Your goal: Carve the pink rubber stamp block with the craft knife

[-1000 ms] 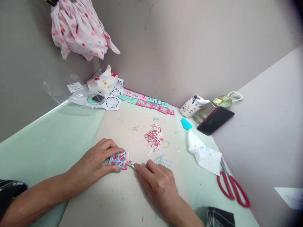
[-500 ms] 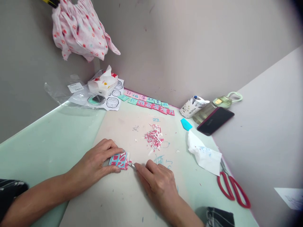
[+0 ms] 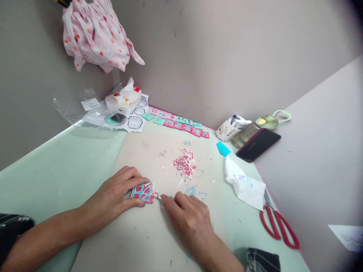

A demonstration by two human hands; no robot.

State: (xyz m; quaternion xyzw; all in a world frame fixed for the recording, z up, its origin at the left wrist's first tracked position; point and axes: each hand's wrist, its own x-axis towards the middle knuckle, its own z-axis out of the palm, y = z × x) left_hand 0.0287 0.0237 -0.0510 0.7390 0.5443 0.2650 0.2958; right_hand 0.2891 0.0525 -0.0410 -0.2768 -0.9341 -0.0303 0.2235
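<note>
Flat on the beige board (image 3: 136,234) lies a small red, white and blue carving block (image 3: 144,192) with a character on its face. My left hand (image 3: 120,190) grips it, thumb on the near side and fingers on the far side. My right hand (image 3: 188,215) is closed round a thin metal carving knife (image 3: 158,197); its tip meets the block's right edge, and most of the handle is hidden in my fingers. Beyond my hands a heap of red and white shavings (image 3: 185,164) rests on the board.
Carved character tiles (image 3: 178,124) line the back edge. At left back are a tissue pack (image 3: 124,100) and printed sheets. To the right are a phone (image 3: 258,145), a bottle (image 3: 241,134), a crumpled tissue (image 3: 245,187), a blue piece (image 3: 223,149) and red-handled scissors (image 3: 279,224).
Almost nothing differs. Both hands, the block and the knife keep their places, with at most a very slight shift at the knife tip.
</note>
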